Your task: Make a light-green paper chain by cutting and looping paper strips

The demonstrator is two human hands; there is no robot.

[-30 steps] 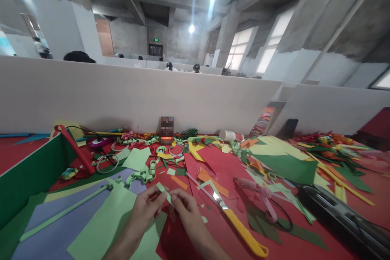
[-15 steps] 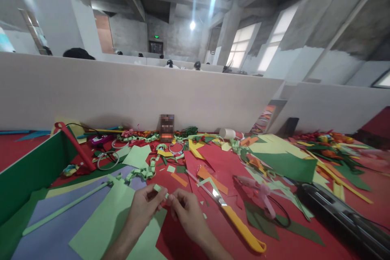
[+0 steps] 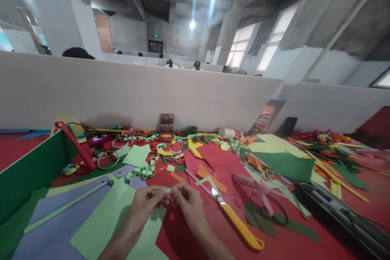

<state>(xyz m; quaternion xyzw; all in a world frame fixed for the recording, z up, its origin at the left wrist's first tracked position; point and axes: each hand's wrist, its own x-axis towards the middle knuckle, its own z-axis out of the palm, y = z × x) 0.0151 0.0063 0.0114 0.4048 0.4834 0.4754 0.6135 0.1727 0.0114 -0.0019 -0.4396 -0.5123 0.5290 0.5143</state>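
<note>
A small light green paper strip stretches between my two hands, just above the red tabletop. My left hand pinches its left part, fingers closed. On the other end are the closed thumb and fingers of my right hand. Underneath lie a light green paper sheet and a red sheet. To the right of my right hand rests a utility-style knife or scissors with a yellow handle; its exact kind is unclear. A light green paper chain lies beyond my left hand.
A pink glue gun with a dark cord lies on the right, beside a long black device. A green-walled box stands at left. Paper scraps cover the back of the table, before a white partition.
My hands have come closer together, and the right one has shifted slightly up. The green strip, earlier upright in my left fingers, now lies level between both hands.
</note>
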